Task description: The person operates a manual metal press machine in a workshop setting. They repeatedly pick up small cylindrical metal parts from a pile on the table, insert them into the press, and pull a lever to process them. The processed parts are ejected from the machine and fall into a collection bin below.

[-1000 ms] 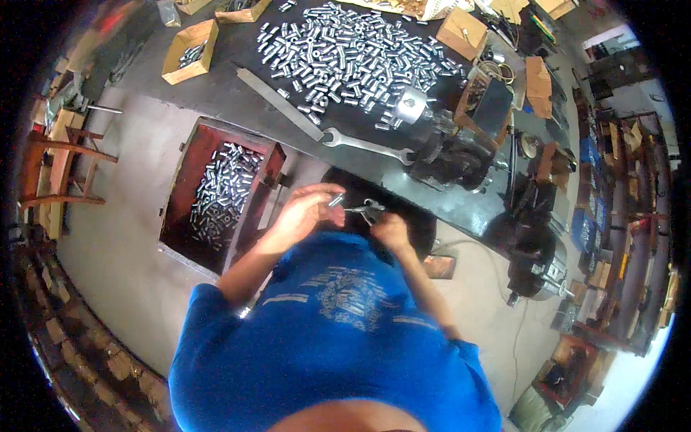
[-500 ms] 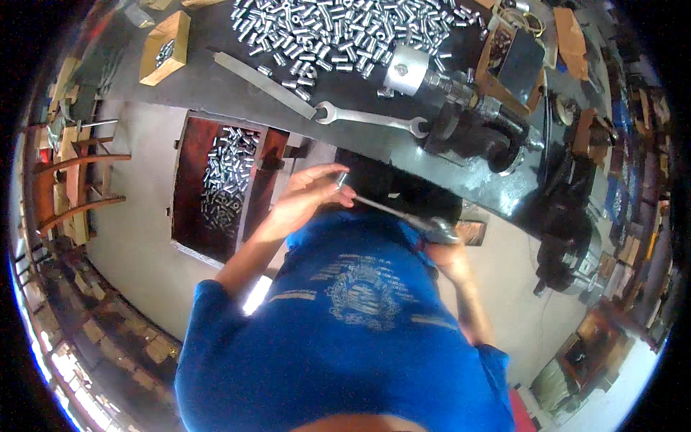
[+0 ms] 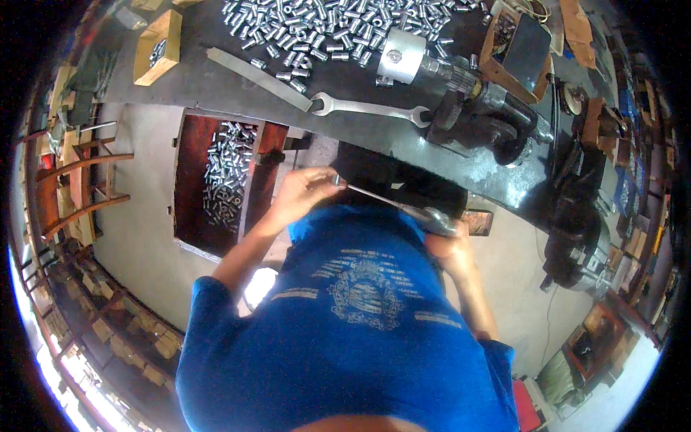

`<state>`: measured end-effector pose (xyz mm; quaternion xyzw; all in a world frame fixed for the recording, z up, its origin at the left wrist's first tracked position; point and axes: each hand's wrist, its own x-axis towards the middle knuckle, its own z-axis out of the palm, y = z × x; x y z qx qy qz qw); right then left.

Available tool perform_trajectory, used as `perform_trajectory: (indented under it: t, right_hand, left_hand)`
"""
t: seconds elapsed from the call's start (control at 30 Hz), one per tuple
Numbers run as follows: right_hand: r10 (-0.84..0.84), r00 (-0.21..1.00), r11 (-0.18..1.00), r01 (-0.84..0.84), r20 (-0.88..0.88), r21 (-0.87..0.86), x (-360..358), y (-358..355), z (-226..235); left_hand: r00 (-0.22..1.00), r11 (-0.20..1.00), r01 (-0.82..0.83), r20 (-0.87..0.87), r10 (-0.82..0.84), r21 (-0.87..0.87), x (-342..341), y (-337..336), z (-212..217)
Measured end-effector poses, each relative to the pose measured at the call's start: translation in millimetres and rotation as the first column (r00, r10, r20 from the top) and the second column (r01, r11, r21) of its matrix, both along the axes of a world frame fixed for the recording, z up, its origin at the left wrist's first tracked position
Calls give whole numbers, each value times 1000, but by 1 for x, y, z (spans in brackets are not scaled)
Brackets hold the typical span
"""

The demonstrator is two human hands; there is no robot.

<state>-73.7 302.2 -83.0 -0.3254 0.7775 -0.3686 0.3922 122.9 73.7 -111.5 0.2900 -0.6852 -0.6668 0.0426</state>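
My left hand (image 3: 306, 193) pinches a small shiny metal sleeve (image 3: 337, 180) between thumb and fingertips, in front of my body below the bench edge. My right hand (image 3: 448, 248) is closed round a grey metal tool (image 3: 436, 219) with a rounded body and a long thin shaft. The shaft points left, and its tip lies right by the sleeve; whether it enters the sleeve I cannot tell. Many similar sleeves (image 3: 331, 32) are heaped on the dark bench (image 3: 216, 93). More sleeves (image 3: 229, 173) fill part of an open reddish drawer (image 3: 193, 155) at my left.
An open-ended wrench (image 3: 371, 111) and a flat metal bar (image 3: 259, 79) lie along the bench's near edge. A dark machine fixture (image 3: 479, 119) with a silver cylinder (image 3: 402, 56) stands at right. Cartons (image 3: 160, 49) sit further back. A wooden chair (image 3: 83, 187) is at far left.
My left fingers have closed in around the sleeve, which has dropped slightly. The tool's shaft tip has come up to it, shifting a little left and up.
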Motion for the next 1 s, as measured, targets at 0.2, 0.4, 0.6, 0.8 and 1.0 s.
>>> perform_trajectory:
  t: [0.2, 0.4, 0.6, 0.8, 1.0]
  right_hand:
    - [-25, 999, 997, 23, -23, -72, 5, 2, -9]
    - [27, 999, 999, -28, -35, -35, 1, -7, 4]
    - [9, 999, 1000, -8, -43, 14, 5, -6, -13]
    - [48, 980, 998, -39, -191, 52, 1, -10, -4]
    - [479, 868, 876, -481, -132, 14, -4, -19, -66]
  left_hand:
    - [924, 741, -115, -203, 324, 661, -1, -1, -12]
    - [996, 964, 55, 81, -35, -258, -2, -3, -8]
    - [977, 654, 181, 57, -206, -735, -2, 2, -15]
    - [978, 855, 178, 184, -99, -487, 15, -2, -14]
    - [995, 989, -100, 13, 102, -107, 7, -20, 6]
